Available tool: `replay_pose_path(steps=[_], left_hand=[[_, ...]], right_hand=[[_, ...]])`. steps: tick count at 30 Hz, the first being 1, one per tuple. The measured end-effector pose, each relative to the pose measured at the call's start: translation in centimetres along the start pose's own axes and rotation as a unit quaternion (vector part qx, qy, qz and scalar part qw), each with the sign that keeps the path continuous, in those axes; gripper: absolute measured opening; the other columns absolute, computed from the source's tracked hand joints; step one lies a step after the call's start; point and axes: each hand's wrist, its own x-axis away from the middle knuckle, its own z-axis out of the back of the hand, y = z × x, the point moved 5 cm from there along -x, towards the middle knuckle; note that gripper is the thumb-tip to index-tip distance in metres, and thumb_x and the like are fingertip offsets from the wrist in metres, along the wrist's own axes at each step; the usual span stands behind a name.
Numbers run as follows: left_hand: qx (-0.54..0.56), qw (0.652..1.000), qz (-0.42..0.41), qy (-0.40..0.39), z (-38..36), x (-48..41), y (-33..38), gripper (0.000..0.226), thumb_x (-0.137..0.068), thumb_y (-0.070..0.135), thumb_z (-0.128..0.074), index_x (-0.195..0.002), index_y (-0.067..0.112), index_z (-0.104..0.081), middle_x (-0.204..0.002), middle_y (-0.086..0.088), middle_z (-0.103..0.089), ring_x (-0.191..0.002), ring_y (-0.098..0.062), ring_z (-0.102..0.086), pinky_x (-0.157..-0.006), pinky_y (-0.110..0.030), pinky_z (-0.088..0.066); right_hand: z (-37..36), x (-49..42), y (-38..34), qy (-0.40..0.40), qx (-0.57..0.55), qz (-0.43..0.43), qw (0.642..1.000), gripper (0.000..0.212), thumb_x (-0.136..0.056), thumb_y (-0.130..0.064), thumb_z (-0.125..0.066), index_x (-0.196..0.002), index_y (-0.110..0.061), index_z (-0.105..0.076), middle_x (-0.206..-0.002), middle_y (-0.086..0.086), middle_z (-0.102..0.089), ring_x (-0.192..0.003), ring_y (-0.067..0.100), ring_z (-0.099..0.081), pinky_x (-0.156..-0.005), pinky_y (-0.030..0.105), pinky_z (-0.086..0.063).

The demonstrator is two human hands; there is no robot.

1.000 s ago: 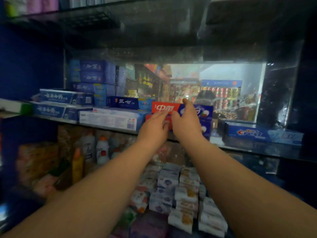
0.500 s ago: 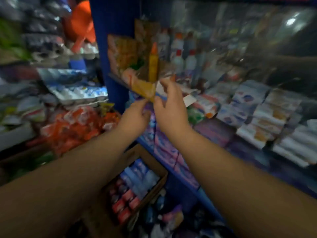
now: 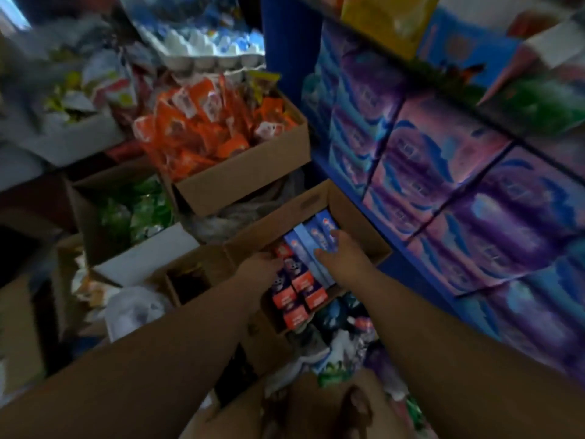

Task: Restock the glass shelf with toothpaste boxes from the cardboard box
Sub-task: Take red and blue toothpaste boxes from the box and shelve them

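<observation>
Reaching down from the head view, both hands are inside the open cardboard box (image 3: 354, 217) on the floor beside the blue shelving unit (image 3: 319, 160). Right hand (image 3: 343, 253) lies spread and loose on top of the long blue toothpaste boxes (image 3: 311, 245), fingers extended over them, thumb out to the side; no closed grip yet that I can make out. Left hand (image 3: 261, 266) sits at the box's left inner edge by the shorter red-ended cartons (image 3: 299, 294), fingers curled downward and partly hidden, so cannot tell whether it has hold of anything. Judgement: right hand is placed flat to gather boxes off the top layer, left steadies or works the neighbouring stack. Count: about 3 blue toothpaste boxes showing side by side, roughly 6 red-ended cartons in 2 rows, though blur makes both counts loose. Boxes lie packed lengthwise and tight, which likely means they must be lifted from an end. Glass shelf not in view here. Around: 1 carton of orange packets (image 3: 205, 131) just behind, 1 tray of eggs (image 3: 205, 49) further back, purple-pink packs (image 3: 443, 172) stacked on the shelving at right. Only this 1 view available.
</observation>
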Motion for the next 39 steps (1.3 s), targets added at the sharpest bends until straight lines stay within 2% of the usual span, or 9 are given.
replay_pose_path(steps=[3, 6, 8, 16, 20, 24, 29, 37, 39], left_hand=[[0.131, 0.986, 0.102, -0.011, -1.8, -2.4, -3.9, 0.016, -0.092, 0.017, -0.058, -0.077, 0.012, -0.056, -0.084, -0.01, -0.06, -0.078, -0.024, -0.058, -0.085, -0.033, -0.044], [0.218, 0.96, 0.175, -0.006, -3.3, -4.2, -6.3, 0.026, -0.091, 0.019, -0.061, -0.112, 0.005, -0.058, -0.115, -0.016, -0.063, -0.106, -0.034, -0.06, -0.099, -0.047, -0.046], [0.236, 0.949, 0.21, -0.015, -3.8, -5.2, -6.9, 0.027, -0.091, 0.021, -0.061, -0.114, 0.008, -0.053, -0.112, -0.012, -0.062, -0.104, -0.034, -0.06, -0.096, -0.048, -0.047], [0.33, 0.883, 0.329, -0.054, -5.6, -9.5, -10.4, 0.031, -0.09, 0.04, -0.059, -0.107, 0.014, -0.054, -0.106, -0.016, -0.062, -0.095, -0.035, -0.06, -0.095, -0.053, -0.047], [0.352, 0.864, 0.355, -0.062, -6.5, -10.7, -11.7, 0.036, -0.09, 0.049, -0.055, -0.097, 0.014, -0.055, -0.106, -0.017, -0.062, -0.101, -0.036, -0.059, -0.099, -0.054, -0.043], [0.318, 0.875, 0.364, -0.04, -6.5, -10.7, -11.5, 0.038, -0.089, 0.053, -0.053, -0.093, 0.015, -0.053, -0.096, -0.014, -0.062, -0.088, -0.03, -0.058, -0.1, -0.047, -0.041], [0.344, 0.864, 0.363, -0.057, -5.9, -10.4, -10.6, 0.04, -0.091, 0.049, -0.053, -0.109, 0.014, -0.052, -0.112, -0.019, -0.06, -0.103, -0.037, -0.058, -0.1, -0.06, -0.038], [0.327, 0.884, 0.309, -0.126, -4.7, -6.9, -8.6, 0.032, -0.089, 0.04, -0.059, -0.104, 0.012, -0.057, -0.107, -0.014, -0.064, -0.099, -0.03, -0.058, -0.093, -0.04, -0.043], [0.297, 0.895, 0.296, -0.152, -4.6, -5.9, -7.4, 0.028, -0.09, 0.037, -0.059, -0.106, 0.014, -0.057, -0.109, -0.014, -0.063, -0.106, -0.033, -0.057, -0.094, -0.048, -0.041]], right_hand=[[-2.5, -2.8, 3.1, -0.062, 0.022, -0.086, 0.994, 0.067, -0.096, -0.045, -0.049, -0.15, -0.015, -0.021, -0.152, 0.008, -0.03, -0.132, 0.03, -0.04, -0.104, 0.039, -0.038], [-4.6, -5.7, 5.1, -0.103, 0.026, -0.138, 0.985, 0.073, -0.095, -0.052, -0.045, -0.151, -0.014, -0.019, -0.157, 0.01, -0.021, -0.139, 0.032, -0.032, -0.111, 0.045, -0.032], [-5.7, -7.3, 6.1, -0.12, 0.036, -0.159, 0.979, 0.074, -0.095, -0.054, -0.043, -0.151, -0.01, -0.02, -0.157, 0.011, -0.023, -0.139, 0.032, -0.031, -0.111, 0.044, -0.03], [-9.6, -10.9, 8.2, -0.212, -0.055, -0.276, 0.936, 0.082, -0.082, -0.069, -0.05, -0.14, -0.013, -0.042, -0.135, 0.014, -0.053, -0.119, 0.031, -0.053, -0.084, 0.035, -0.039], [-10.5, -11.4, 8.2, -0.224, -0.086, -0.29, 0.926, 0.069, -0.083, -0.063, -0.056, -0.126, -0.009, -0.053, -0.104, 0.01, -0.062, -0.08, 0.023, -0.059, -0.074, 0.033, -0.05], [-10.0, -11.1, 7.9, -0.219, -0.084, -0.298, 0.925, 0.052, -0.093, -0.045, -0.055, -0.127, -0.006, -0.053, -0.129, 0.016, -0.057, -0.108, 0.03, -0.059, -0.07, 0.03, -0.045], [-9.2, -9.9, 6.6, -0.209, -0.136, -0.306, 0.919, 0.038, -0.091, -0.035, -0.061, -0.113, -0.005, -0.054, -0.079, 0.01, -0.062, -0.066, 0.025, -0.06, -0.059, 0.03, -0.049], [-6.9, -6.1, 5.4, -0.183, -0.139, -0.296, 0.927, 0.032, -0.09, -0.032, -0.061, -0.106, -0.005, -0.056, -0.088, 0.014, -0.066, -0.077, 0.028, -0.063, -0.072, 0.036, -0.051], [-6.2, -4.7, 4.8, -0.174, -0.16, -0.302, 0.923, 0.033, -0.087, -0.03, -0.066, -0.107, -0.004, -0.058, -0.088, 0.015, -0.068, -0.076, 0.029, -0.065, -0.071, 0.037, -0.054]])
